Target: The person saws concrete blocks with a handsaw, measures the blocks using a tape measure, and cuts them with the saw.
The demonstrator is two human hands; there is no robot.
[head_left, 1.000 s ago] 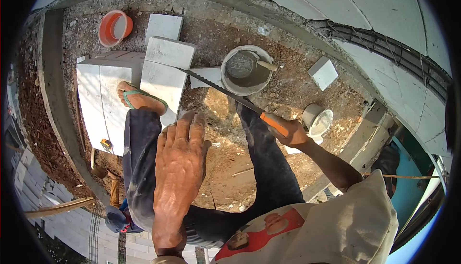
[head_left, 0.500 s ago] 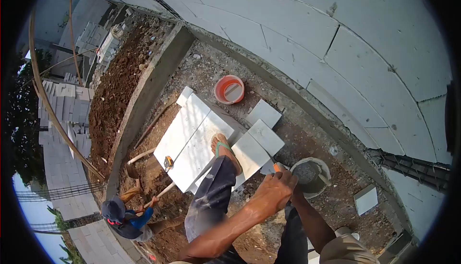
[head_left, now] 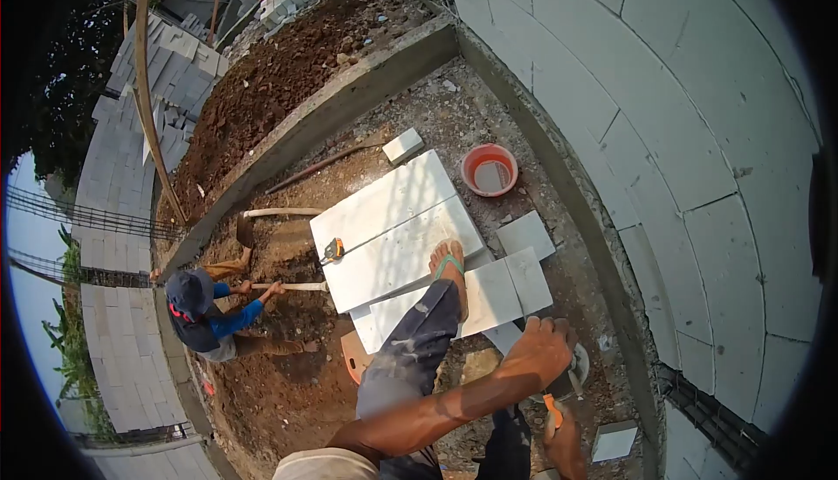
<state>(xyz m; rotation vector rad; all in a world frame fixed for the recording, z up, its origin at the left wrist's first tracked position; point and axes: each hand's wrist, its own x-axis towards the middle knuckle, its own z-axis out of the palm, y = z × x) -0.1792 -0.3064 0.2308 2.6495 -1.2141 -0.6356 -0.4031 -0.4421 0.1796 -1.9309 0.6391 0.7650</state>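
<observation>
My right hand [head_left: 566, 442], low at the right, is closed on the orange handle of a hand saw [head_left: 552, 410]. A thin dark part of the saw shows above the handle; most of its blade is hidden behind my left hand. My left hand [head_left: 539, 349] is curled into a fist by the block's near edge, and what it grips is hidden. A white block [head_left: 491, 295] lies under my sandalled foot, with a narrow line separating it from the end piece [head_left: 529, 279]. Larger white blocks [head_left: 393, 227] lie beside it, with a tape measure [head_left: 333, 250] on top.
An orange bucket [head_left: 489, 170] stands beyond the blocks. A mortar bucket [head_left: 580, 366] is partly behind my left hand. At left a co-worker [head_left: 205, 305] holds a long-handled tool. A concrete beam [head_left: 585, 227] and block wall [head_left: 698, 174] border the right side.
The orange handle has moved back from the block edge with my right hand. My hands, earlier close together, are now apart. The view has turned, and the co-worker still holds the long handle.
</observation>
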